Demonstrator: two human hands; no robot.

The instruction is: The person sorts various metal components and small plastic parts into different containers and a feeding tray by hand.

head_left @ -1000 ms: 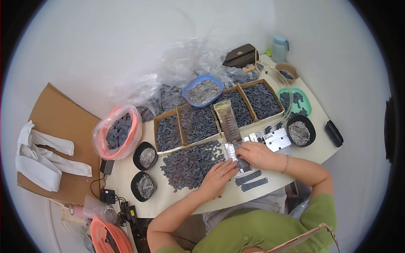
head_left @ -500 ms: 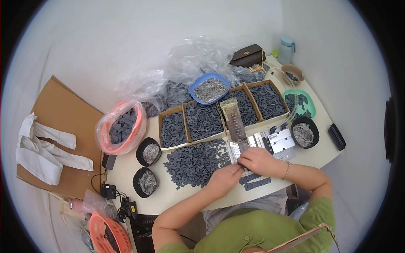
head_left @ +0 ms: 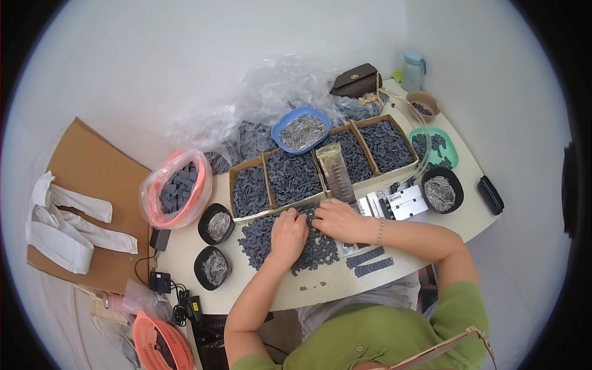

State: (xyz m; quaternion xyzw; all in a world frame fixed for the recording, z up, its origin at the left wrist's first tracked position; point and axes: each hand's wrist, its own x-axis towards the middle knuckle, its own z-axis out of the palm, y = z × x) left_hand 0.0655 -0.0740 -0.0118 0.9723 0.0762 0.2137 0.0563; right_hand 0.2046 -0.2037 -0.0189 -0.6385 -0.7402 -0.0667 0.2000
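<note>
on a pale curved table [head_left: 320,290], seen from above, a person in a green top works with both bare hands over a loose heap of small dark grey parts [head_left: 271,237]. the left hand [head_left: 290,233] lies palm down on the heap, fingers curled into the parts; whether it pinches one cannot be told. the right hand [head_left: 336,220] rests just beside it, at the heap's far right edge, fingers bent and close together on the parts, its grip also unclear. a beaded bracelet sits on the right wrist.

just beyond the hands stand cardboard trays [head_left: 290,179] filled with the same dark parts, and a narrow clear feeder strip [head_left: 337,172] runs down between them toward a small metal fixture [head_left: 398,203]. two short rows of lined-up parts [head_left: 369,261] lie near the right forearm. black bowls of thin metal pins [head_left: 216,246] sit at the left, another black bowl [head_left: 441,190] at the right, and a blue bowl [head_left: 301,128] of pins behind the trays.
</note>
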